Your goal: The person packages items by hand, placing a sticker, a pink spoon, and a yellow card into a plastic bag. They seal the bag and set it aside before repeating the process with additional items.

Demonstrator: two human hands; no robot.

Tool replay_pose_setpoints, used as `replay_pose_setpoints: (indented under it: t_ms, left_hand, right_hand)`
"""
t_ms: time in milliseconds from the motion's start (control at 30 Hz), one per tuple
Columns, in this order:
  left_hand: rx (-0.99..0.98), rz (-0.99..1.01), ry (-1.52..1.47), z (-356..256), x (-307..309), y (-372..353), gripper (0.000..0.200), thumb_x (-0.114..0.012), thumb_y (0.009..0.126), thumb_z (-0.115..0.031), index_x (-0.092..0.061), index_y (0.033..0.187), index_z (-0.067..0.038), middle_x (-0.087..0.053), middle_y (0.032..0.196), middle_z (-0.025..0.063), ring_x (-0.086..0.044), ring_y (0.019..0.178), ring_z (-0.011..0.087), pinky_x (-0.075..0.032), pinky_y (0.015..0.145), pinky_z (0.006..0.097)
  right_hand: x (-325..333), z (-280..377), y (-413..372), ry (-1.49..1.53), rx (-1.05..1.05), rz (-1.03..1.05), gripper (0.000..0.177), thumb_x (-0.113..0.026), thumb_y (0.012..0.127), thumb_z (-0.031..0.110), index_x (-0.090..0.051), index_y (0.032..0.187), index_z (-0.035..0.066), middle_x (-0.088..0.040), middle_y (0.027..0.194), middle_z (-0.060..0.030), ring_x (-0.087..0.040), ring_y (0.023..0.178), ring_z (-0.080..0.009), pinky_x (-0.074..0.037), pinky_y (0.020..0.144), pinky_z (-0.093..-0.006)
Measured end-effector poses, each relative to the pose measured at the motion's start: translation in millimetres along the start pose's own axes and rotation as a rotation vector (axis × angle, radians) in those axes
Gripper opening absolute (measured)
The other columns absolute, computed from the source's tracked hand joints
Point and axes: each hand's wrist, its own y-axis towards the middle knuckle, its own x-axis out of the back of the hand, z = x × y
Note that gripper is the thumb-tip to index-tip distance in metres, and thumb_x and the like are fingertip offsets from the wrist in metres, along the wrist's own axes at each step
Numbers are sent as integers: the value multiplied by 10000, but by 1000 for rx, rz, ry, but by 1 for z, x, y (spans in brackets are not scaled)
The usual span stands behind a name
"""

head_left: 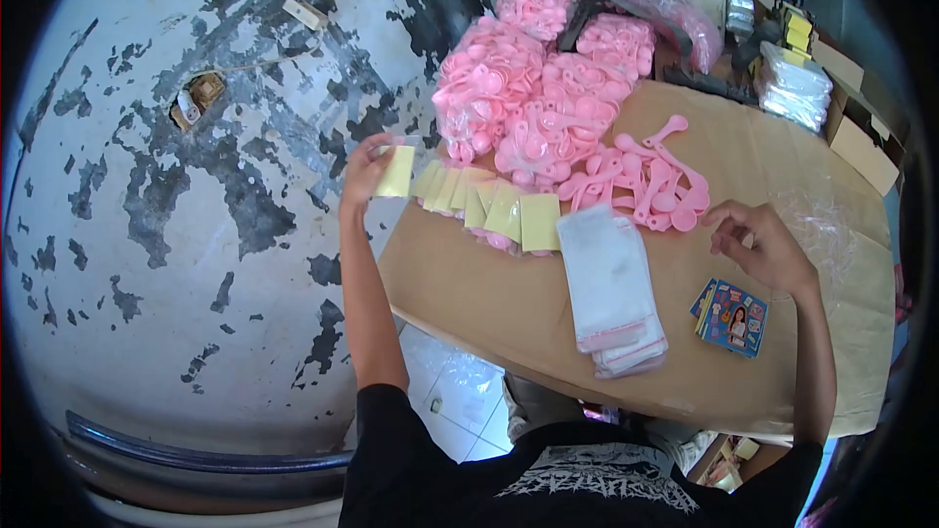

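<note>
My left hand (367, 170) is raised at the table's left end, its fingers closed on a clear plastic packet (396, 172) with a yellow card in it. Just to the right lies a row of similar packets (539, 222), overlapping, with pink pieces showing under the cards. My right hand (768, 246) hovers over the right side, fingers loosely curled and apart, with nothing visible in them. Loose pink measuring spoons (657, 181) are heaped to its left. Below it sits a small stack of printed cards (734, 320). Flat clear plastic bags (608, 274) are piled between my hands.
Large clear bags full of pink spoons (489, 83) stand along the back, against the peeling wall (245, 284). Crumpled clear plastic strips (827, 235) lie at the right of the brown-covered table (469, 303). Cardboard boxes (866, 152) and wrapped packs (792, 88) are at the far right.
</note>
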Motion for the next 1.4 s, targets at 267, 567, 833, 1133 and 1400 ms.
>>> replay_pose_setpoints:
  t_ms: [267,567,833,1133,1400]
  left_hand:
    - [-122,326,388,92,-46,70,340,-611,885,-158,-575,1171,23,-642,1105,125,-599,1030,201,-470,906,319]
    - [-51,360,305,64,-69,39,579,-472,963,-309,-311,1415,14,-476,1354,182,-479,1231,275,-344,1055,329]
    - [-100,-69,264,30,-36,22,416,-507,945,-168,-472,1335,-28,-569,1258,156,-547,1157,253,-411,979,330]
    - [-622,697,300,-69,-170,-149,390,-652,863,-175,-575,1225,-51,-513,1326,149,-465,1257,292,-365,1057,405]
    - [-694,764,449,-65,-191,-184,485,-656,846,-235,-543,1304,-124,-412,1452,86,-319,1376,308,-268,1125,456]
  right_hand:
    - [1,-3,-8,1,-42,-24,177,-590,844,-28,-613,1014,13,-676,758,-98,-651,678,-156,-498,626,-288]
    - [-4,-10,-11,29,-76,-17,139,-584,845,-25,-632,972,4,-677,775,-94,-637,682,-145,-491,629,-281]
    - [-17,32,-10,-104,13,-184,128,-621,863,67,-660,960,-8,-677,892,-126,-644,774,-245,-503,673,-331]
    - [-86,29,19,-437,33,-28,395,-679,827,312,-612,1098,32,-664,845,-130,-646,800,-272,-506,700,-378]
    - [-75,16,23,-11,-118,124,236,-636,859,232,-649,808,2,-626,675,-121,-610,620,-251,-479,612,-370]
